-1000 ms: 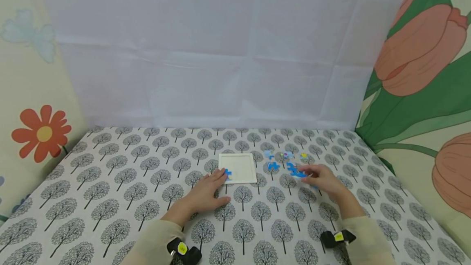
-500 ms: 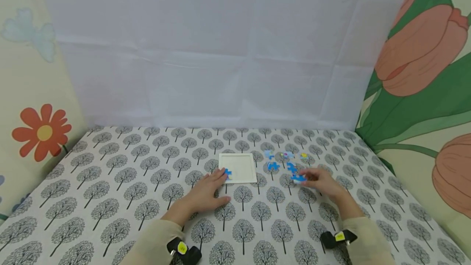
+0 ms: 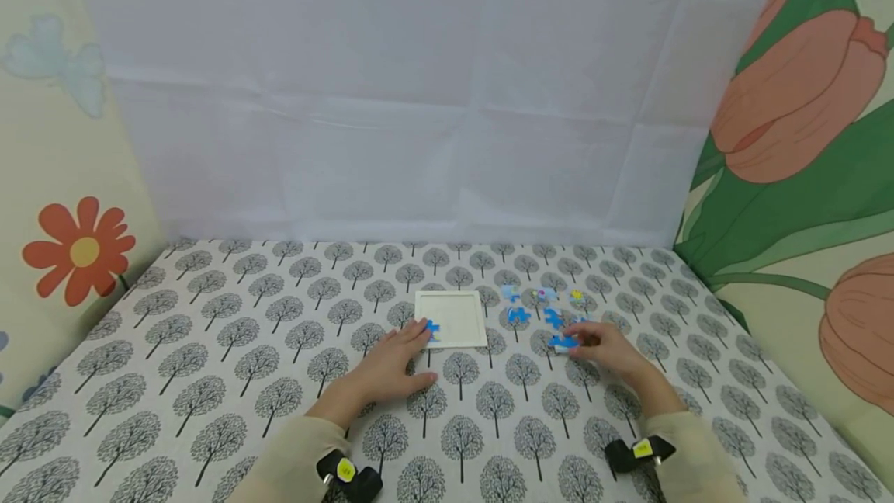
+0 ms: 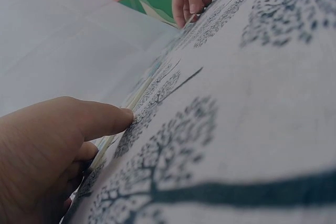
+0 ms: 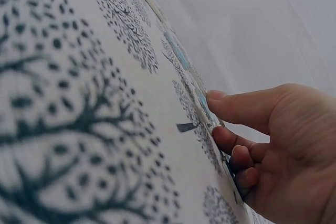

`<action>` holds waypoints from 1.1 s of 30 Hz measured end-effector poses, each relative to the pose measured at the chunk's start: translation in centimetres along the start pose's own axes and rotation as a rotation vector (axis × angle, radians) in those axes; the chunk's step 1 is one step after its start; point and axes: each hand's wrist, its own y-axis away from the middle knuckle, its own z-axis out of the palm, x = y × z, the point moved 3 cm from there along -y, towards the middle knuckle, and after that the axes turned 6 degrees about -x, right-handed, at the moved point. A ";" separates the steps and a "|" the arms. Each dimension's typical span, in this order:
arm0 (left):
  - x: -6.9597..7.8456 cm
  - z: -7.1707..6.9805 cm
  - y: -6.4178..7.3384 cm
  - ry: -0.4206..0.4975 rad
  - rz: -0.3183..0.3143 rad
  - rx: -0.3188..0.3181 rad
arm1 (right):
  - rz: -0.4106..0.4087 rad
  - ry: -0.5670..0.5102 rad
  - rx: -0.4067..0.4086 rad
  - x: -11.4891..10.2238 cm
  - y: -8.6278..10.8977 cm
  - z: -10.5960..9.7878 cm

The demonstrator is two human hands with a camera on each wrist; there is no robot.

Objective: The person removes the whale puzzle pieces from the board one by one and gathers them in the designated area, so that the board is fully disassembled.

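My left hand [image 3: 391,367] lies at the left edge of a square white puzzle tray [image 3: 462,292], fingers extended and thumb spread onto the cloth. A blue jigsaw piece [image 3: 434,328] sits in the tray's lower left corner, at those fingertips. To the right of the tray, my right hand [image 3: 609,348] pinches another blue jigsaw piece [image 3: 561,342] between thumb and forefinger, low over the cloth. The right wrist view shows this piece [image 5: 203,104] edge-on by the thumb, with the other fingers curled beneath.
Several loose pieces lie right of the tray: a blue piece [image 3: 518,315], another blue piece [image 3: 552,318], a pale blue piece [image 3: 511,293], a piece with a pink spot [image 3: 545,293] and a yellow-marked piece [image 3: 576,296]. A white sheet [image 3: 391,138] hangs behind the table.
The right hand has drawn its blue piece slightly left and toward the front, apart from the blue piece behind it. The left hand and tray have stayed put.
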 end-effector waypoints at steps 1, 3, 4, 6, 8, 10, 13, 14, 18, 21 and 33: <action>0.0 0.0 0.0 0.001 -0.001 -0.001 | -0.001 0.004 -0.002 0.0 0.0 0.0; 0.0 0.0 0.0 0.004 -0.003 -0.002 | -0.001 0.021 -0.003 0.1 0.0 0.1; 0.0 0.0 0.0 0.004 -0.003 -0.003 | -0.002 0.028 -0.002 0.1 -0.1 0.1; 0.0 0.0 0.0 0.005 -0.004 -0.002 | -0.002 0.042 0.003 0.1 -0.1 0.1; 0.0 0.0 0.0 0.004 -0.002 0.000 | -0.006 0.058 0.009 0.0 -0.1 0.1; 0.0 0.0 0.0 0.003 0.002 0.000 | -0.009 0.070 0.017 0.0 -0.1 0.2; 0.0 0.0 0.0 0.003 0.004 -0.001 | -0.011 0.076 0.024 -0.1 -0.1 0.3; 0.0 0.0 0.0 0.004 0.004 -0.001 | -0.014 0.083 0.022 -0.1 0.0 0.3; 0.0 0.0 0.0 0.006 0.004 0.000 | -0.012 0.090 0.028 0.0 0.0 0.4; 0.0 0.0 0.0 0.003 0.004 0.001 | -0.053 0.081 0.027 0.0 0.1 0.4; -0.1 0.0 -0.1 -0.004 -0.010 -0.003 | 0.003 0.082 0.023 -0.2 0.0 0.3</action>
